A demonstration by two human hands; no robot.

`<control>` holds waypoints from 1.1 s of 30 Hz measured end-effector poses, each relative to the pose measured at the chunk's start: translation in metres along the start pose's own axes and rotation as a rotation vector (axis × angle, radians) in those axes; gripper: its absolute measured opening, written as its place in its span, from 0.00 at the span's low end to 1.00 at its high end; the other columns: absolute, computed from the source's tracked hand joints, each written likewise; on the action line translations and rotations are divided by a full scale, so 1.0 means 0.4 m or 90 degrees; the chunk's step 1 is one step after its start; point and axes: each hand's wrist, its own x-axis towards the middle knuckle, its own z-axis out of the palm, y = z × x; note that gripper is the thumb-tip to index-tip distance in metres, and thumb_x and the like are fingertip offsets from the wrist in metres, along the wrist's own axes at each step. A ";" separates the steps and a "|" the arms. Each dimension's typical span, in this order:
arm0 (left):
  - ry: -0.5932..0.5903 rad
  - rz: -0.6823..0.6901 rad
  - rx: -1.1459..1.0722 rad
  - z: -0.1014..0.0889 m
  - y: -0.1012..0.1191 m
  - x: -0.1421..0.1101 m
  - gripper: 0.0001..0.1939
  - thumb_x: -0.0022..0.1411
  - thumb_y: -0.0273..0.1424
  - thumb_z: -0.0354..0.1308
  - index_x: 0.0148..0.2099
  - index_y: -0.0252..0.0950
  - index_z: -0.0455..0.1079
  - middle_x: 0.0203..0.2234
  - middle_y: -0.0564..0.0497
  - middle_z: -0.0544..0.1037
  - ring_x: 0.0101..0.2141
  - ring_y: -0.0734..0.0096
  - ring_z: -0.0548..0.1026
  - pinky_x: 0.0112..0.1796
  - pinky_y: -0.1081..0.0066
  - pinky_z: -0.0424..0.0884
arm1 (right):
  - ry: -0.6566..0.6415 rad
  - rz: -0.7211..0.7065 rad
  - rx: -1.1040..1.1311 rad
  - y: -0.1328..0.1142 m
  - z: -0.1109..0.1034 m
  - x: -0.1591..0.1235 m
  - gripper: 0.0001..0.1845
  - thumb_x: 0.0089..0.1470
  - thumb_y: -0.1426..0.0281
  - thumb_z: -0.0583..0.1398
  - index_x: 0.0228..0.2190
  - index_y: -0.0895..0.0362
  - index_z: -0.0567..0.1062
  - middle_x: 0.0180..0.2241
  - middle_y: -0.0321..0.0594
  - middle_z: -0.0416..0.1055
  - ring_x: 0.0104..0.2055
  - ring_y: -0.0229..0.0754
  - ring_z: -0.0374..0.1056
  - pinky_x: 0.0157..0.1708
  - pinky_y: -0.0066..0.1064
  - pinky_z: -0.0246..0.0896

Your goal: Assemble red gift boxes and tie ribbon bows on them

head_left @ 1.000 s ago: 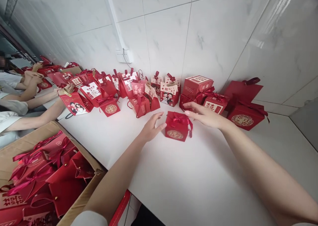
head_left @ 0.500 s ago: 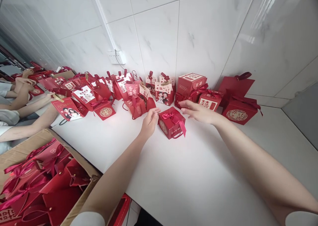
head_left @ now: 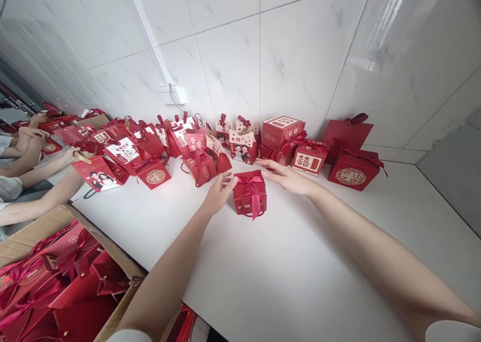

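Note:
A small red gift box with a ribbon bow [head_left: 250, 194] stands on the white table [head_left: 300, 272]. My left hand [head_left: 218, 193] touches its left side with the fingers stretched out. My right hand [head_left: 286, 176] lies flat and open just behind and to the right of the box, fingertips near its top edge. Neither hand grips the box.
A row of red gift boxes and bags [head_left: 195, 146] lines the tiled wall, with larger red boxes [head_left: 353, 169] at the right. A cardboard carton [head_left: 56, 277] full of red bags sits at the lower left. Other people's arms [head_left: 41, 182] rest on the table at the far left.
The small red box has turned on the table, its gold emblem side swinging left, and has shifted a little left. Both hands followed it.

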 end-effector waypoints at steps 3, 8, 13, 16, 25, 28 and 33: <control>-0.233 0.010 -0.001 -0.024 -0.001 -0.024 0.32 0.57 0.44 0.64 0.62 0.43 0.65 0.52 0.45 0.76 0.49 0.57 0.76 0.48 0.61 0.73 | -0.030 -0.014 0.016 -0.006 0.007 0.000 0.27 0.64 0.51 0.52 0.60 0.49 0.64 0.64 0.40 0.59 0.65 0.46 0.56 0.64 0.42 0.50; -0.097 0.031 0.040 -0.029 -0.039 0.001 0.23 0.59 0.40 0.60 0.55 0.39 0.72 0.51 0.44 0.77 0.43 0.60 0.79 0.46 0.59 0.74 | 0.139 0.040 -0.005 -0.010 -0.043 -0.008 0.28 0.63 0.47 0.50 0.51 0.55 0.70 0.26 0.37 0.73 0.30 0.42 0.71 0.38 0.36 0.67; -0.019 -0.004 -0.053 -0.020 -0.056 0.030 0.23 0.66 0.47 0.49 0.52 0.37 0.72 0.54 0.43 0.74 0.49 0.60 0.76 0.48 0.60 0.73 | 0.119 0.039 -0.080 -0.020 -0.091 -0.019 0.23 0.59 0.50 0.58 0.46 0.54 0.72 0.41 0.42 0.75 0.40 0.44 0.71 0.41 0.35 0.67; -0.032 0.032 -0.018 -0.003 -0.034 0.008 0.22 0.65 0.48 0.52 0.52 0.39 0.72 0.53 0.45 0.74 0.51 0.60 0.74 0.49 0.62 0.71 | 0.089 0.106 -0.172 -0.037 -0.096 -0.029 0.28 0.56 0.50 0.60 0.51 0.54 0.70 0.53 0.46 0.69 0.51 0.51 0.69 0.48 0.41 0.66; 0.078 0.244 0.123 0.003 0.008 -0.028 0.20 0.67 0.41 0.52 0.58 0.41 0.66 0.57 0.45 0.70 0.57 0.62 0.68 0.54 0.61 0.67 | -0.078 0.019 -0.139 0.004 -0.052 -0.016 0.32 0.59 0.64 0.58 0.63 0.50 0.58 0.62 0.45 0.61 0.61 0.49 0.61 0.58 0.44 0.59; 0.077 0.267 0.112 -0.006 0.015 -0.029 0.23 0.67 0.41 0.53 0.62 0.41 0.62 0.60 0.44 0.66 0.61 0.60 0.64 0.59 0.58 0.62 | -0.146 -0.063 0.020 0.003 -0.042 -0.013 0.32 0.56 0.73 0.55 0.61 0.50 0.59 0.60 0.43 0.63 0.63 0.44 0.59 0.58 0.43 0.60; -0.004 0.264 0.086 0.000 0.030 -0.041 0.26 0.67 0.41 0.53 0.64 0.41 0.61 0.64 0.45 0.63 0.64 0.59 0.60 0.63 0.57 0.57 | -0.116 -0.059 0.054 -0.013 -0.033 -0.012 0.28 0.49 0.78 0.55 0.54 0.53 0.65 0.58 0.46 0.64 0.59 0.46 0.63 0.53 0.43 0.63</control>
